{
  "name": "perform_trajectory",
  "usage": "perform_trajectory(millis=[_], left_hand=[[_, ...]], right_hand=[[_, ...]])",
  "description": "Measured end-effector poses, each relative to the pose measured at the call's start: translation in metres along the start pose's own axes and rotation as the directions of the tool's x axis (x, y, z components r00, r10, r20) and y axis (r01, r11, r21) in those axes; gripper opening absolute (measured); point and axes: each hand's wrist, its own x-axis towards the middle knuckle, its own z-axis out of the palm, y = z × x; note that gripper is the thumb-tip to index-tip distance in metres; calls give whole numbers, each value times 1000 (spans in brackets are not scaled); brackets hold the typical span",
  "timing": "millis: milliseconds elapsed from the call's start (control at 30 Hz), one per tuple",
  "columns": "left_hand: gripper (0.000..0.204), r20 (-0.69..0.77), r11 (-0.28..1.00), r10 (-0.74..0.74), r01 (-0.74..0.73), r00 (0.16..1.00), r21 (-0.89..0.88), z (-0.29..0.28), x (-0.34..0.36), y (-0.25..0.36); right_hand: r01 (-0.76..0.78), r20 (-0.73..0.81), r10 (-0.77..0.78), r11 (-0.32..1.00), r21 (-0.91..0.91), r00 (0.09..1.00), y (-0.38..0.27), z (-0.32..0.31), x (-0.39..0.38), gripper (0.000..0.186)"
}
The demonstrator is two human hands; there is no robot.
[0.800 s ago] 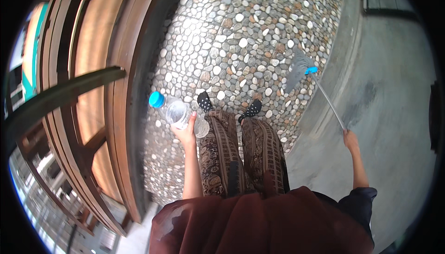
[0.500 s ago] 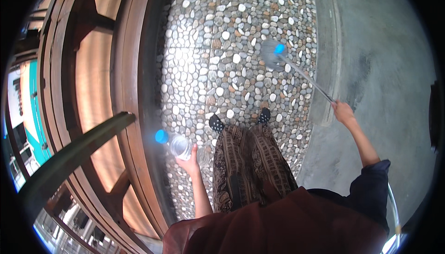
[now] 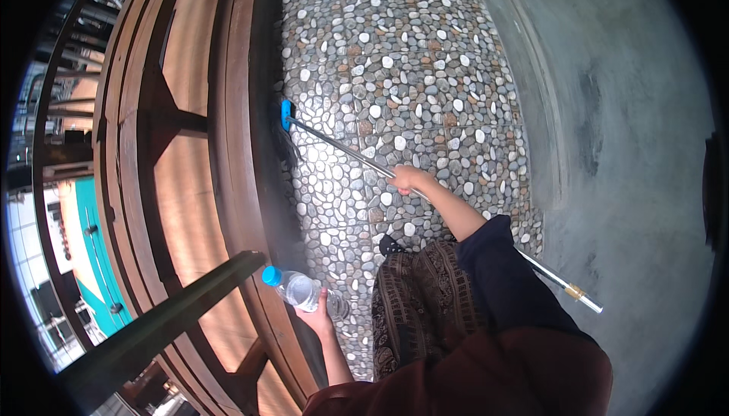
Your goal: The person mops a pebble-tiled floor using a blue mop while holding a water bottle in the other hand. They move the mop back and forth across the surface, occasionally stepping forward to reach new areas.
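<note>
My right hand (image 3: 411, 179) is wrapped round the metal pole of a mop (image 3: 342, 148). The pole slants from the mop's blue head (image 3: 286, 115) at the left edge of the pebbled floor back under my right arm, and its end shows beyond my dark sleeve. Grey strands at the head lie against the foot of the wooden structure, partly in shadow. Lower left, my left hand (image 3: 319, 319) holds a clear plastic bottle (image 3: 302, 290) with a blue cap, tilted so the cap points up and left.
A pebble-covered floor (image 3: 410, 74) runs ahead, with smooth grey concrete (image 3: 607, 150) to its right. Brown wooden beams (image 3: 237, 112) stand along the left, and a dark rail (image 3: 167, 317) juts out near the bottle. My patterned trousers (image 3: 418, 294) are below.
My right hand has swung the mop from the right side across the pebbles to the left edge. The bottle has stayed in my left hand, now lower in the view.
</note>
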Motion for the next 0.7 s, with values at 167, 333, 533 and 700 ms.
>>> perform_trajectory(millis=[167,333,533,700], left_hand=[[55,168,1000,-26,28,986,-10,28,9,14],[57,436,996,29,-62,900,62,74,6,31],[61,912,893,-27,-400,410,207,179,-13,52],[78,919,447,-333,-823,211,350,276,-68,58]], right_hand=[[-278,-377,200,946,-164,904,108,15,-97,44],[-357,-357,300,928,-104,884,253,99,-274,48],[-744,-174,792,609,276,585,299,287,-522,50],[-588,-299,869,488,645,393,298,330,-505,44]])
